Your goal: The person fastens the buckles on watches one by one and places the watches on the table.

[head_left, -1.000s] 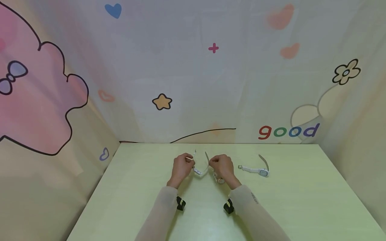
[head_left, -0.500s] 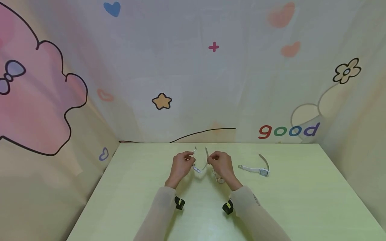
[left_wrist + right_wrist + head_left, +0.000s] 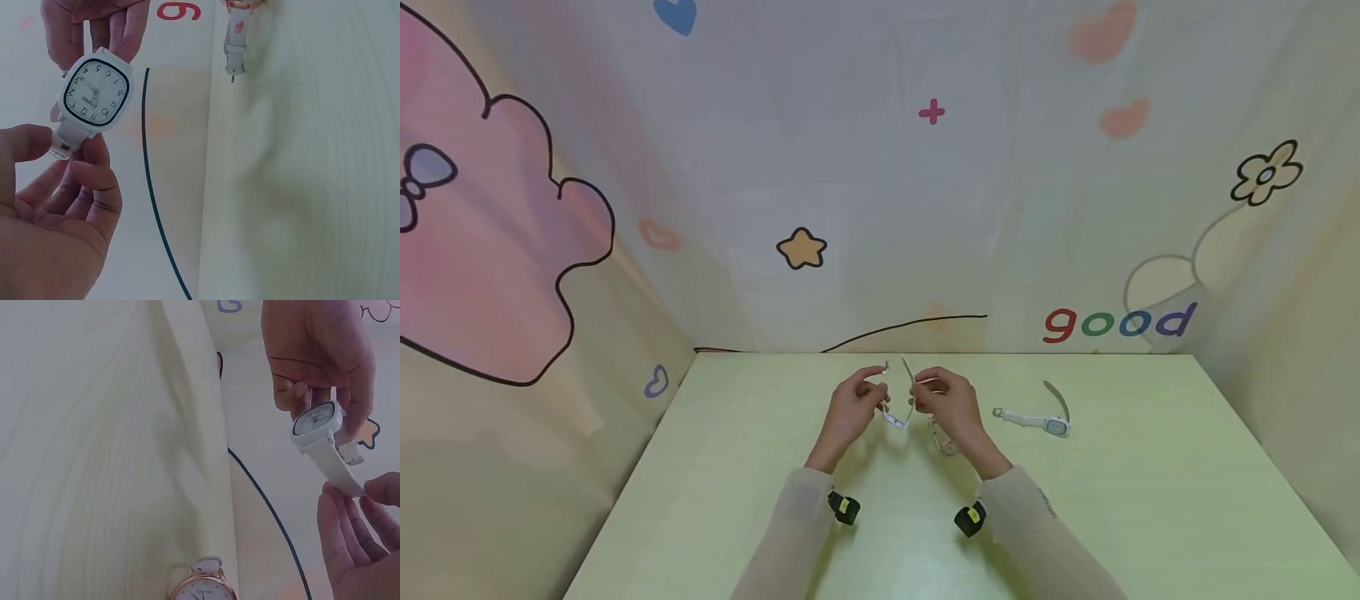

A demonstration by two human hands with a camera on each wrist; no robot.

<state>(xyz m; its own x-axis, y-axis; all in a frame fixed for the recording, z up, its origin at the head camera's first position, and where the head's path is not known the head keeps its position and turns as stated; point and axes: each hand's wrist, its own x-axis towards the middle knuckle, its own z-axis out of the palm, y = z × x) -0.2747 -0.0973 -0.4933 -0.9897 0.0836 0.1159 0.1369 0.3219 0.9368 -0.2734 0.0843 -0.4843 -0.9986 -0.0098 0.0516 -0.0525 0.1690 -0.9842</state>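
Note:
A white wristwatch (image 3: 895,422) with a squarish dial hangs above the table, held by its strap between both hands. My left hand (image 3: 852,408) grips the buckle side of the strap, and its buckle (image 3: 60,149) shows near the thumb. In the head view the left index finger stretches towards the strap's upper end. My right hand (image 3: 951,408) pinches the other strap half (image 3: 337,469) between thumb and fingers. The dial (image 3: 97,94) faces the left wrist camera. Below the right hand, a rose-gold-rimmed watch (image 3: 949,447) lies on the table, partly covered by that hand.
Another white watch (image 3: 1056,427) lies to the right, its strap spread out. The pale wooden table (image 3: 1150,500) runs back to a printed cloth backdrop (image 3: 880,167). Black wrist cameras (image 3: 844,507) sit by both sleeves.
Both hands and the held watch have risen slightly in view. The strap ends have drawn closer together at the top, and the left index finger has extended. The lying watches have stayed in place.

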